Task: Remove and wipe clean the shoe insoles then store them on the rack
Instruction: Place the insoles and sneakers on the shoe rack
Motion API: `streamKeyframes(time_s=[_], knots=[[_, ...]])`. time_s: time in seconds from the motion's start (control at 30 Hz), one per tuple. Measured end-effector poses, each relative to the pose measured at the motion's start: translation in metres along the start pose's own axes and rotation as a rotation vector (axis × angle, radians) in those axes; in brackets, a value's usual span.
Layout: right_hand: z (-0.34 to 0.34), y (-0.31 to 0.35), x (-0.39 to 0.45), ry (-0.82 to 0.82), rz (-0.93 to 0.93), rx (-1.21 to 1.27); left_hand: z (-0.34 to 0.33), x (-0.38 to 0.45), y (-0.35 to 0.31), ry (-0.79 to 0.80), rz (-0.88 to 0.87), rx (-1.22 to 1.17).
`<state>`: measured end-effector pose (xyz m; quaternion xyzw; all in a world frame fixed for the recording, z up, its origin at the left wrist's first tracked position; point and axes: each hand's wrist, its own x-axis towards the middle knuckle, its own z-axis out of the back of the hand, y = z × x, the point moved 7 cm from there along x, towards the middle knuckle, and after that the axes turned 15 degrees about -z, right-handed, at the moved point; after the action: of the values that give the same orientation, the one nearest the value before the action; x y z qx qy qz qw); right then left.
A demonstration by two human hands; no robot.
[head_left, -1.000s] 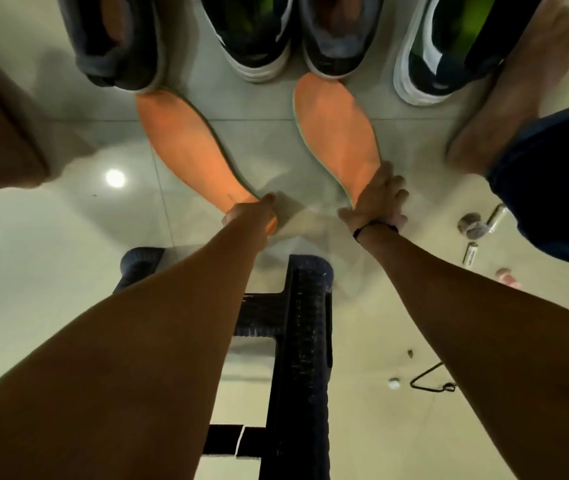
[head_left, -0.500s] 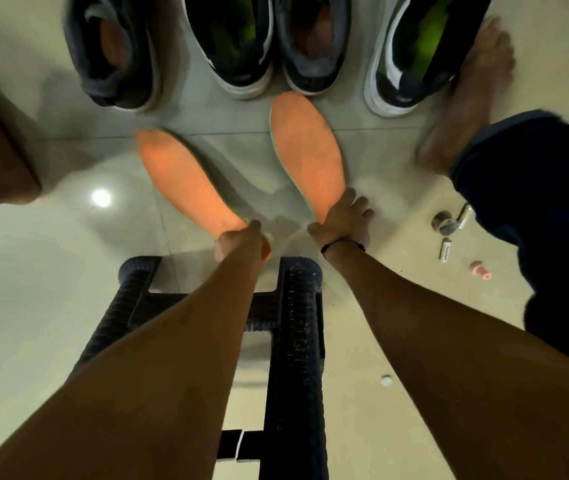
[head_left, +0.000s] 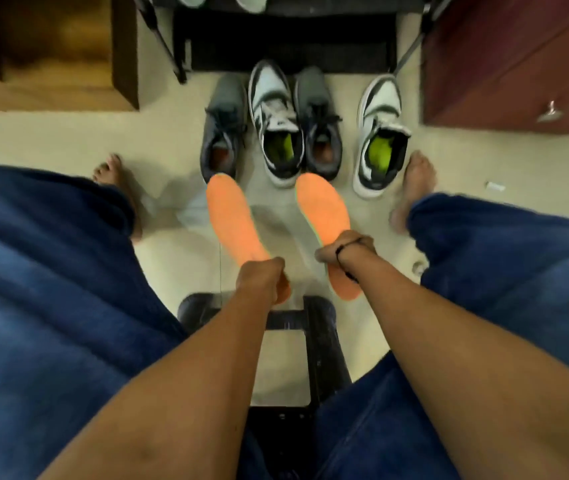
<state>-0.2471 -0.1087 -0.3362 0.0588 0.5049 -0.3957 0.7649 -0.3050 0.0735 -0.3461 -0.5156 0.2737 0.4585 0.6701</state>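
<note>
Both orange insoles [head_left: 234,223] lifted, left hand [head_left: 262,278], right hand [head_left: 345,249]

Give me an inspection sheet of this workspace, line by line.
Surface: pale floor, glossy.
Job's things: two orange insoles, left insole and right insole; four shoes in a row; black rack beyond them.
Clutter: small white scrap at right.
Grippers: left hand grips the left insole's heel; right hand grips the right insole.
Cables: nothing seen.
Surroundings: dark stool under the arms, maroon cabinet, wooden furniture.
</note>
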Motion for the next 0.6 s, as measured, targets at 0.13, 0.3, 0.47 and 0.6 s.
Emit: streamKeyframes(time_s=[0.13,0.3,0.47,0.6], knots=[[0.03,0.003,-0.036,-0.065,0.041,-0.012,0.015,-0.024,-0.032,0.035,-0.115,0.079],[0.077,0.022,-0.064,-0.186,0.098,0.131,0.019,-0.042,-0.089,0.052,-0.321,0.187],[0.137,0.042,-0.064,-0.328,0.108,0.24,0.014,-0.037,-0.167,0.065,-0.534,0.39],[0.191,0.07,-0.037,-0.413,0.115,0.297,0.005,-0.01,-0.248,0.001,-0.675,0.624]])
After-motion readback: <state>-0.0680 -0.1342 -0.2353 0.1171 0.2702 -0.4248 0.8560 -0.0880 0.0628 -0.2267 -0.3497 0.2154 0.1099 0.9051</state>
